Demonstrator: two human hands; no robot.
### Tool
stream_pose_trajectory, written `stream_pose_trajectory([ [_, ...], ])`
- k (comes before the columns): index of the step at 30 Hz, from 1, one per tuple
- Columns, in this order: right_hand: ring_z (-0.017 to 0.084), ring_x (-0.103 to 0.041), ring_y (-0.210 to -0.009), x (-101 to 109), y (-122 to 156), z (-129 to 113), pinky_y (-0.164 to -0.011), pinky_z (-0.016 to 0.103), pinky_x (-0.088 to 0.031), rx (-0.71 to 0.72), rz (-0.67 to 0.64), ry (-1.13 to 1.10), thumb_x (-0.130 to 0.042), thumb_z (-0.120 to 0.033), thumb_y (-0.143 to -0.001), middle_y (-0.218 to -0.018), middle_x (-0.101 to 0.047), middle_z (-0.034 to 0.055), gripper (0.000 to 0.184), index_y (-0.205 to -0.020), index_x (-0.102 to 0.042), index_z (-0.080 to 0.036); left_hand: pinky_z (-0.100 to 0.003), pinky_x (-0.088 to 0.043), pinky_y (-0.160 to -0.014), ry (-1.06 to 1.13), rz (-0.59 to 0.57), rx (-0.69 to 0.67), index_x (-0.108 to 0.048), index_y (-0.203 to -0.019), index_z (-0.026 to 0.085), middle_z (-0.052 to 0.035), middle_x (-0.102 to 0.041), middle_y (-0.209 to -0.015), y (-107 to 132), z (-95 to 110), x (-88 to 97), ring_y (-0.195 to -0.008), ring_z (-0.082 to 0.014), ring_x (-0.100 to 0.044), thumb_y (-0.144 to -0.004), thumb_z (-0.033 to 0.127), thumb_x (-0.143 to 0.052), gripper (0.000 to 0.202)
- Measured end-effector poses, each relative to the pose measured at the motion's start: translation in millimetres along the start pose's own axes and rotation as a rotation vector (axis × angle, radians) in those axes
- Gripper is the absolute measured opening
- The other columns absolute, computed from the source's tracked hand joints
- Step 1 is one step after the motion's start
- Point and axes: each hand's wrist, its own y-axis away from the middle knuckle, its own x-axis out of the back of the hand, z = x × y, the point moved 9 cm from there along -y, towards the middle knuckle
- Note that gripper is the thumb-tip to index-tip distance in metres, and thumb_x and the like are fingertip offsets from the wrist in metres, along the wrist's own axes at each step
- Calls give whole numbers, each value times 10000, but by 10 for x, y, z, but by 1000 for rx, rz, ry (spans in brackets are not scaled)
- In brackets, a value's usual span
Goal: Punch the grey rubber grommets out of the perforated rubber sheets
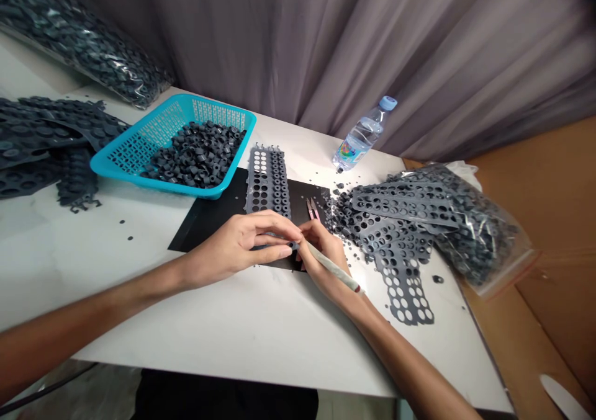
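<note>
The left hand [242, 240] pinches a small dark piece [293, 245] above a black mat [207, 215]; the right hand's [325, 259] fingers clamp a pale pen-like tool [333, 267] beside it. A steady pinch and light pressure should serve best. Beyond, a blue basket [153, 185] holds short dark tubes [200, 156]; a clear bag [488, 246] at right, dark pieces.

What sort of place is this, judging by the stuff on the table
Probably a small hand-work station: a white table holds a blue basket of small dark parts, perforated dark sheets and a clear bag full of dark pieces.
</note>
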Motion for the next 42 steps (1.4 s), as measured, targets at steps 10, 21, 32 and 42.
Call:
stream_pose_trajectory([
  [10, 142, -602, -619, 2, 12, 4, -569, 251, -468, 20, 4, 5, -593, -349, -1048, -787, -662, -3, 159, -982, -634, -210, -311, -524, -1098, -108, -26, -28, -825, -1168, 285, -41, -675, -1239, -4, 45, -4, -1235, -187, -644, -1016, 264, -734, 178],
  [21, 145, -602, -636, 17, 2, -38, -576, 250, -454, 50, 19, 9, -614, -359, -1031, -793, -676, -3, 170, -948, -630, -212, -314, -580, -1018, 59, -34, 83, -789, -1160, 220, -47, -766, -1156, 1, 7, -69, -1127, -178, -721, -1006, 242, -739, 164],
  [32, 155, -616, -661, 2, 5, -19, -585, 256, -459, 11, -3, -6, -611, -341, -1029, -817, -687, 8, 141, -968, -628, -215, -376, -595, -1048, 112, -24, 96, -788, -1144, 191, -78, -793, -1141, 5, 15, -88, -1131, -220, -748, -975, 250, -773, 180],
  [42, 146, -608, -646, 0, 7, -52, -588, 251, -457, 17, 6, -11, -613, -364, -1045, -792, -667, -6, 171, -952, -616, -220, -332, -584, -1014, 6, -8, 42, -795, -1082, 204, -50, -785, -1106, -2, 62, -44, -1094, -198, -738, -984, 278, -774, 125],
])
